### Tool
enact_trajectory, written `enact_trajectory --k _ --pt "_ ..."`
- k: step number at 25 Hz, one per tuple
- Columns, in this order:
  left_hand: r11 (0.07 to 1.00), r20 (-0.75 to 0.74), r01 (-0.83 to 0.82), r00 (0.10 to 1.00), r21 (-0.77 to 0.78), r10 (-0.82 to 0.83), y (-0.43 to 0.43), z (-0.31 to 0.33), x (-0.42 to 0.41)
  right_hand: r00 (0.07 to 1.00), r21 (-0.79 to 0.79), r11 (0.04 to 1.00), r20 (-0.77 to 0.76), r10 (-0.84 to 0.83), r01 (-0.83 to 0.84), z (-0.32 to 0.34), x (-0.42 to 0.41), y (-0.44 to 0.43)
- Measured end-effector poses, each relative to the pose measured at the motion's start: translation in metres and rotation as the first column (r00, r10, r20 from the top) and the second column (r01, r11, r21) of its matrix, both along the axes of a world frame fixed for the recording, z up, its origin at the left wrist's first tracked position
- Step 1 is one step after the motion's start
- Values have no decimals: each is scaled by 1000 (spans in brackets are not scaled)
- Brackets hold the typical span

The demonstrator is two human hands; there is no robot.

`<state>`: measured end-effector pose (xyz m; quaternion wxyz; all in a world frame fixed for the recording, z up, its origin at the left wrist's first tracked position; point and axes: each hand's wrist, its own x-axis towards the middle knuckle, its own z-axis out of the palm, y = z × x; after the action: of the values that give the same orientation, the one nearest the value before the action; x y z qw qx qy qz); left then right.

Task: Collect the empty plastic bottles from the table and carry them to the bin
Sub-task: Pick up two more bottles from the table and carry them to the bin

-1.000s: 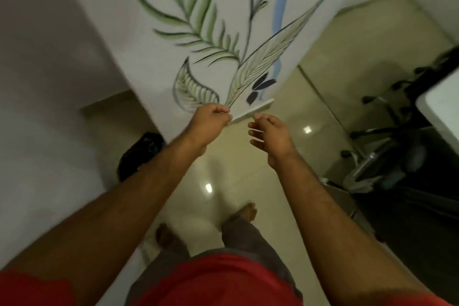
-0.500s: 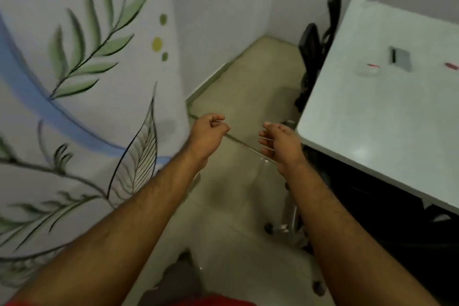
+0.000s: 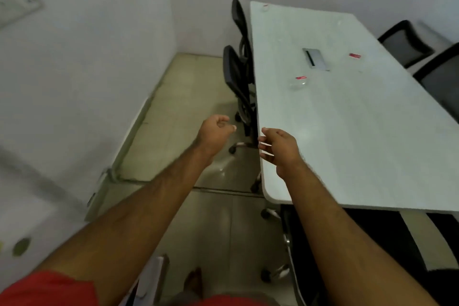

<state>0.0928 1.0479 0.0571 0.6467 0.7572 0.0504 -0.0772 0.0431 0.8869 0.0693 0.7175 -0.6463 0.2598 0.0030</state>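
While the person stood at the near corner of the room, a long white table filled the right half of the view, with the tiled floor running along its left side up to the white walls. Two black office chairs were pushed in against the table's left edge, one behind the other, and two more chairs stood along its far right side. A grey cable box was set into the middle of the tabletop.

Both bare forearms reached forward from red sleeves. The left hand hung over the floor beside the table's corner, its fingers loosely curled and holding nothing. The right hand hovered above the near left edge of the table, fingers slightly bent and spread apart, also empty.

Three clear plastic bottles with red caps lay on the table, well apart from each other and from the hands: the nearest bottle sat just in front of the cable box, a second bottle lay to the right of the box, and a third bottle rested at the far left corner.
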Motion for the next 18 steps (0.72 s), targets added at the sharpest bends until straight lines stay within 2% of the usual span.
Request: enact_trajectory --k 5,10,13,18 --pt "987 15 156 988 30 -156 -34 17 140 985 -51 985 -28 -169 168 1 108 -28" --pt "948 28 309 950 76 -312 -89 -9 265 950 -59 951 -62 -306 302 -41 232 -70" --pt "930 -15 351 936 110 -351 -129 -41 353 915 -36 919 -90 -393 392 -79 322 -100" --pt "867 -152 473 879 155 -453 -217 -80 501 803 31 817 -210 -557 575 -129 476 -189"
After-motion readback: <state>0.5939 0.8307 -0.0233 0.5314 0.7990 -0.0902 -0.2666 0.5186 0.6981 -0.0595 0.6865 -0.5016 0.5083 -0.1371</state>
